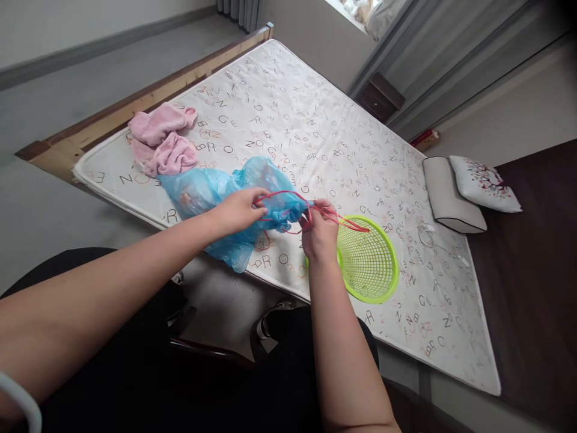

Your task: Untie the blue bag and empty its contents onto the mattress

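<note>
A blue plastic bag [211, 189] lies near the mattress's front edge, with its gathered neck pointing right. Red drawstring [288, 192] loops from that neck between both hands. My left hand [246, 209] is closed on part of the red drawstring, its thumb and fingers pinched over the bag. My right hand [320, 225] is closed around the red drawstring beside the bunched neck, and loose ends trail out to the right. Just beyond my right hand a lime-green mesh basket [390, 255] lies on its side, partly hidden by that hand and forearm.
Pink cloths [164, 138] lie crumpled left of the bag on the letter-printed mattress [315, 120]. A beige bolster [446, 195] and a white pillow [484, 183] rest by the dark headboard. A thin white cable [426, 237] lies on the mattress. A wooden footboard [148, 87] runs along the left.
</note>
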Demonstrator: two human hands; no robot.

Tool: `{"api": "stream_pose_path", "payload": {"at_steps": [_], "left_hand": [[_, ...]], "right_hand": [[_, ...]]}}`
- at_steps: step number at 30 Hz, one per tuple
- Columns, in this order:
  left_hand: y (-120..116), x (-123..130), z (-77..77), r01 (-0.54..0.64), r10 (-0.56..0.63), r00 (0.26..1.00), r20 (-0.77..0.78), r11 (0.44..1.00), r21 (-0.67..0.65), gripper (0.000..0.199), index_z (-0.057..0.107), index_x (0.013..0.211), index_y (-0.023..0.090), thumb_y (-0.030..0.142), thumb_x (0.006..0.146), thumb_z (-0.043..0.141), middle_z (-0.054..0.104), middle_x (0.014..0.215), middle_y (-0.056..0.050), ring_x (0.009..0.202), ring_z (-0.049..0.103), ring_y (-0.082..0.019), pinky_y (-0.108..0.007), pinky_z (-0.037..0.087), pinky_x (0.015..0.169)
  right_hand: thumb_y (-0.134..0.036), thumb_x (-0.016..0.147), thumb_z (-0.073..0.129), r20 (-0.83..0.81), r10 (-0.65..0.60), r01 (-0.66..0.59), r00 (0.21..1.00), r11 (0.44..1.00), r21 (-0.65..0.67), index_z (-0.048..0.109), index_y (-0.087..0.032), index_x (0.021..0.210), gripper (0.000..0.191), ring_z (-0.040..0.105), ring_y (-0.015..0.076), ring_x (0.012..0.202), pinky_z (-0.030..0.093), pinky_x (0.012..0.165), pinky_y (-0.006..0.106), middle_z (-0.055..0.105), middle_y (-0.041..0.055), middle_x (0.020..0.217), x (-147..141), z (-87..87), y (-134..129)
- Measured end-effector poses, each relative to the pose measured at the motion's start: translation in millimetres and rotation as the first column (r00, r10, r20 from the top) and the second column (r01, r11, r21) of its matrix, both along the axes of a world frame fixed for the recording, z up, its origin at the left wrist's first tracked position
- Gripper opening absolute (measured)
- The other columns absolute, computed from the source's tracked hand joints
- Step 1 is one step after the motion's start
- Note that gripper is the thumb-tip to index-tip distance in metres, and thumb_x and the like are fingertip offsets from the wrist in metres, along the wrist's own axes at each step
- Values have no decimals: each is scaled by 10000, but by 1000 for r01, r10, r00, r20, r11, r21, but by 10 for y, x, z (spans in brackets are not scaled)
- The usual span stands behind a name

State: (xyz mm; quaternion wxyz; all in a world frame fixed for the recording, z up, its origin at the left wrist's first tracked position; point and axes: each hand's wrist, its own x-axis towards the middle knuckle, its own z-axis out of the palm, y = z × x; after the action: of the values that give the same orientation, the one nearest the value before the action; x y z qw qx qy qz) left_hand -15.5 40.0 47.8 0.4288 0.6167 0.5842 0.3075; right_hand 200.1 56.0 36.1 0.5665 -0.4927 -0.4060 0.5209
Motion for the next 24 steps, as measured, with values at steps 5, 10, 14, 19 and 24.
{"api": "stream_pose_path", "payload": {"at_steps": [5, 10, 14, 19, 24], "left_hand": [[90, -82, 106, -228, 235, 965, 117, 971, -66, 386, 670, 1211, 209, 317, 841, 687, 722, 921, -37, 796, 698, -205, -327, 539, 784], [31, -11, 188, 161, -39, 898, 438, 956, -244, 268, 733, 993, 182, 393, 835, 687, 774, 1079, -91, 1012, 729, -259, -347, 549, 850], [-74, -12, 325, 461, -208, 683, 700, 866, -193, 385, 760, 1030, 186, 474, 785, 687, 794, 1014, -114, 1061, 730, -317, -421, 550, 928], [-57, -44, 407, 124, 118, 562, 819, 967, -224, 534, 690, 1155, 181, 606, 841, 606, 760, 929, -111, 853, 747, -274, -413, 594, 767], [-13, 138, 131, 14, 89, 863, 498, 980, -200, 403, 661, 1003, 174, 422, 738, 837, 700, 871, -44, 699, 667, -162, -271, 525, 607]], "right_hand": [[-284, 780, 683, -227, -220, 225, 949, 974, -3, 480, -277, 1014, 310, 668, 120, 848, 570, 768, 288, 645, -33, 969, 207, 100, 77], [-352, 819, 700, -72, -117, 110, 990, 989, -103, 538, -246, 974, 248, 622, 94, 733, 466, 567, 179, 642, -34, 908, 148, 58, 52], [-434, 865, 691, -19, 11, -13, 1000, 994, -112, 563, -235, 927, 245, 591, 91, 714, 501, 605, 196, 620, -32, 849, 44, 51, 8], [-493, 899, 655, -25, 48, -50, 999, 995, -86, 594, -270, 1011, 256, 624, 119, 814, 545, 633, 234, 642, -10, 984, 28, 85, -20], [-327, 863, 694, 33, 188, -188, 982, 982, -7, 600, -305, 1125, 279, 632, 119, 870, 567, 703, 244, 643, -6, 1065, -86, 98, -103]]}}
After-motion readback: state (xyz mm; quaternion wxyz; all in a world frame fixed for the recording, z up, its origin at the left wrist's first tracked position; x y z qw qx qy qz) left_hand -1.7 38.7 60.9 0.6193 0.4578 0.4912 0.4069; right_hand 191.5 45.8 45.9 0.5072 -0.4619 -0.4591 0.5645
